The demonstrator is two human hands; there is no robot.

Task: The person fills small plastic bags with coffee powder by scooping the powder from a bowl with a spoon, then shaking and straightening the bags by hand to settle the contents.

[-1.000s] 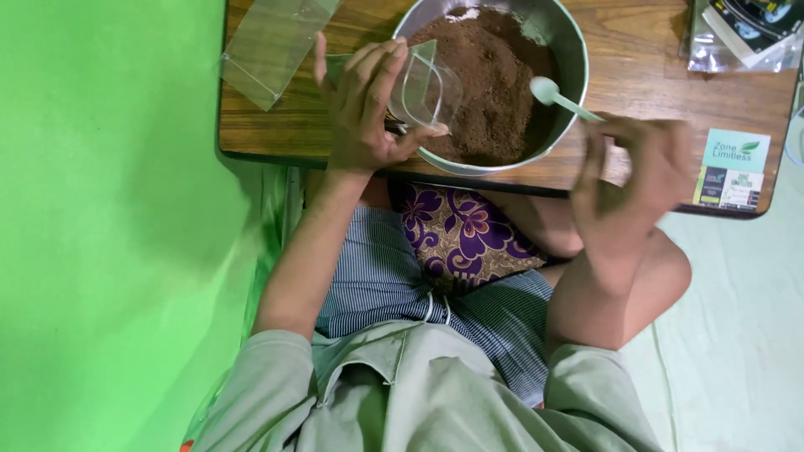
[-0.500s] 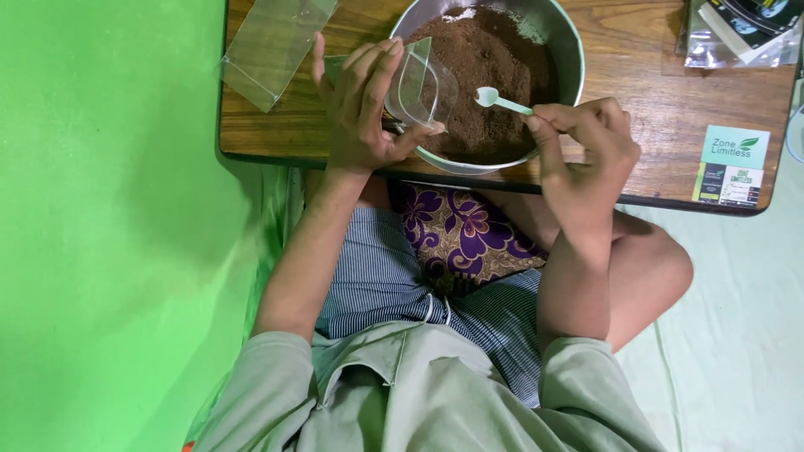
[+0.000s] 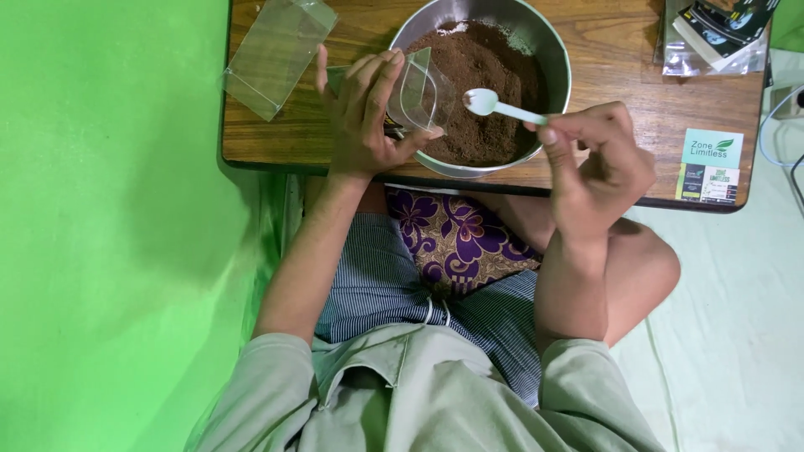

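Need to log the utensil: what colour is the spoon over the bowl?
White, plain; the spoon shows best in the head view, held by the right hand.

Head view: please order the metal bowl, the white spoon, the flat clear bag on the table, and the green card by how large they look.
1. Metal bowl, clearly largest.
2. Flat clear bag.
3. Green card, smaller than the flat bag.
4. White spoon, smallest; the right hand hides part of its handle.
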